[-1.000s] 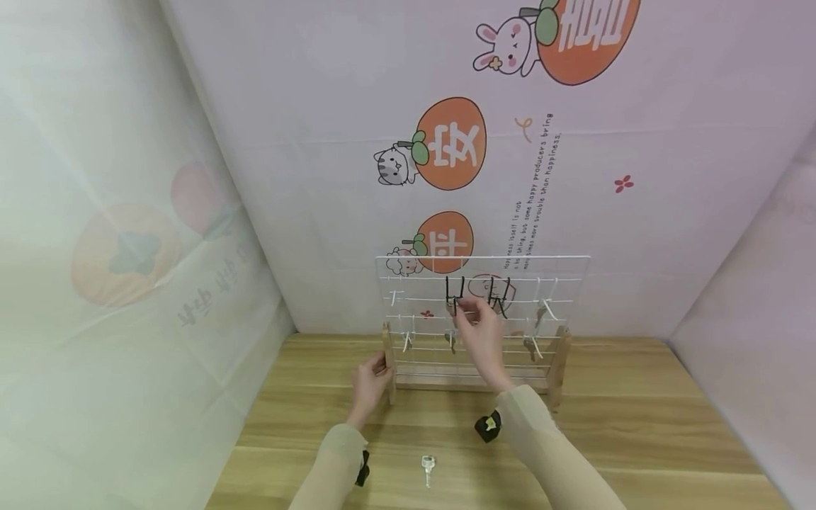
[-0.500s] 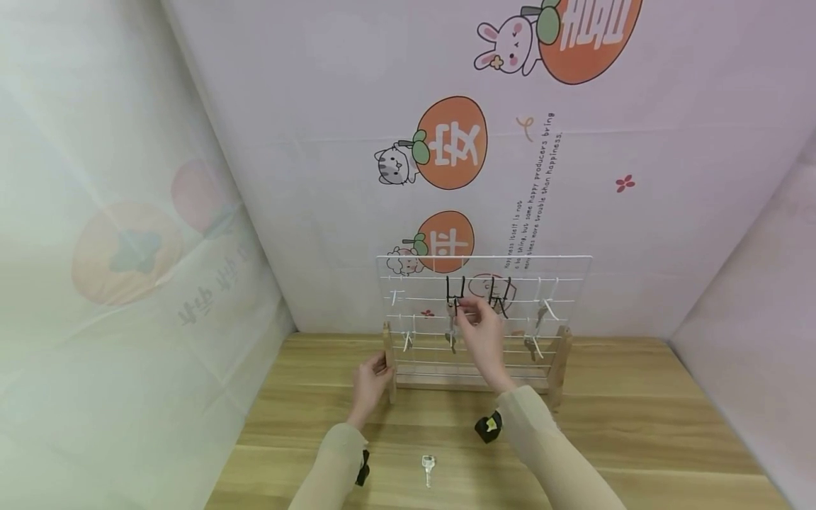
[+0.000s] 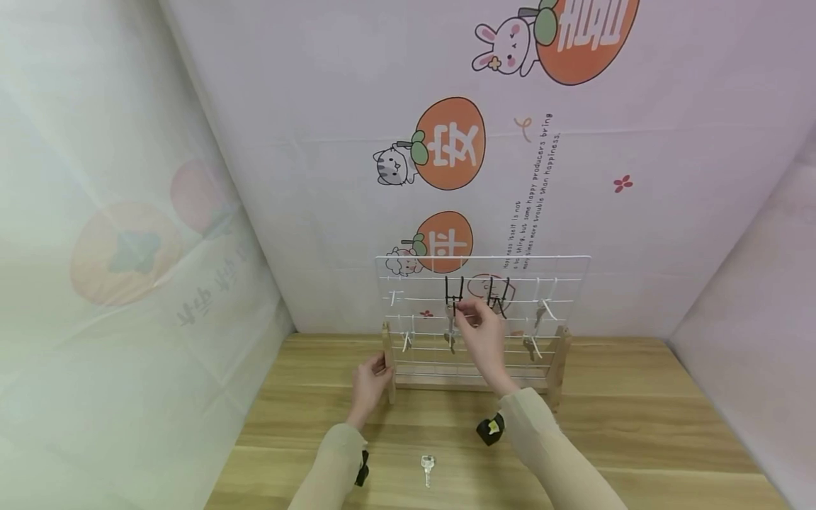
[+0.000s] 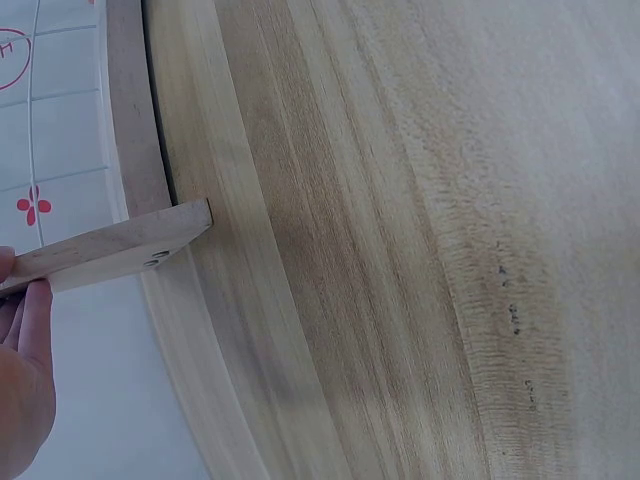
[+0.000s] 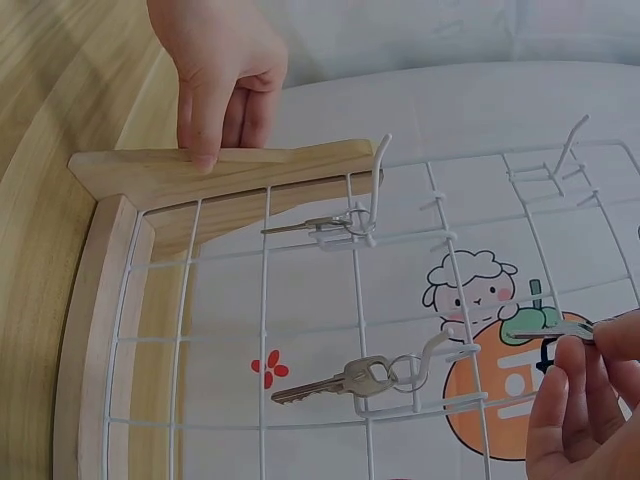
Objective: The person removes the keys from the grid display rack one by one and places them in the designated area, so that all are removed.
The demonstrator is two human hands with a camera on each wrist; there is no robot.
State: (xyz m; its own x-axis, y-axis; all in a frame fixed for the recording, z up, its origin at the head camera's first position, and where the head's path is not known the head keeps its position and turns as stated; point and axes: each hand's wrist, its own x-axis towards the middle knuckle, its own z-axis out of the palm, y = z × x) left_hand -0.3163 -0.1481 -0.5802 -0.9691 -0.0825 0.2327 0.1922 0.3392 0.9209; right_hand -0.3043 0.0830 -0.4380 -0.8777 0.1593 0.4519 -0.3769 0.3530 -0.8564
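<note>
My right hand (image 3: 482, 338) is at the left black hook (image 3: 454, 289) of a white wire grid rack (image 3: 482, 257). In the right wrist view its thumb and fingertips pinch a silver key (image 5: 548, 331) by the head, with a bit of the black hook showing beside it. My left hand (image 3: 372, 382) grips the wooden side post (image 3: 388, 361) of the rack, thumb on one face and fingers on the other. Below the right hand, another key (image 5: 362, 378) hangs by its ring from a white hook (image 5: 436, 345).
More keys hang on the rack, such as a small key (image 5: 310, 225) at lower left and a key (image 3: 542, 312) at right. A second black hook (image 3: 499, 292) is partly behind my hand. One loose key (image 3: 428, 470) lies on the wooden table (image 3: 625, 425). A printed cloth stands behind.
The key under my right fingertips now shows further down below the black hook. Both hands stay almost in place, the left still on the post.
</note>
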